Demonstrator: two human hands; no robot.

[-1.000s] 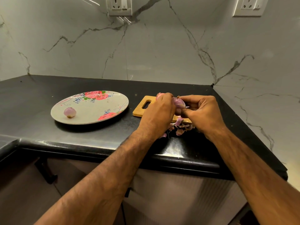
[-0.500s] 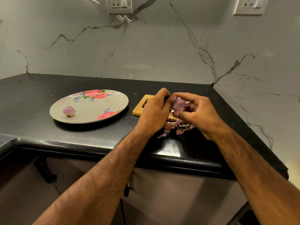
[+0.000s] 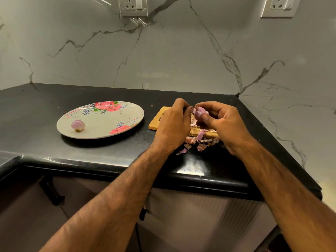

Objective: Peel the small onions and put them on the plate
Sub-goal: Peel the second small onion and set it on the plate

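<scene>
My right hand (image 3: 226,124) grips a small purple onion (image 3: 199,113) between thumb and fingers, held above the wooden cutting board (image 3: 154,123). My left hand (image 3: 172,124) is curled beside it, its fingertips pinching at the onion's skin on the left side. One peeled onion (image 3: 78,125) lies on the left part of the flowered plate (image 3: 109,122), which sits on the black counter left of the board. Much of the board is hidden under my hands.
Loose purple onion skins (image 3: 198,142) lie on the board's near edge and on the counter (image 3: 36,124) in front of it. The counter's rounded front edge runs just below. Marble walls meet in a corner behind; two wall sockets sit above.
My hands have turned the onion; my right thumb now sits in front of it and more bare purple flesh shows. More skin pieces lie below.
</scene>
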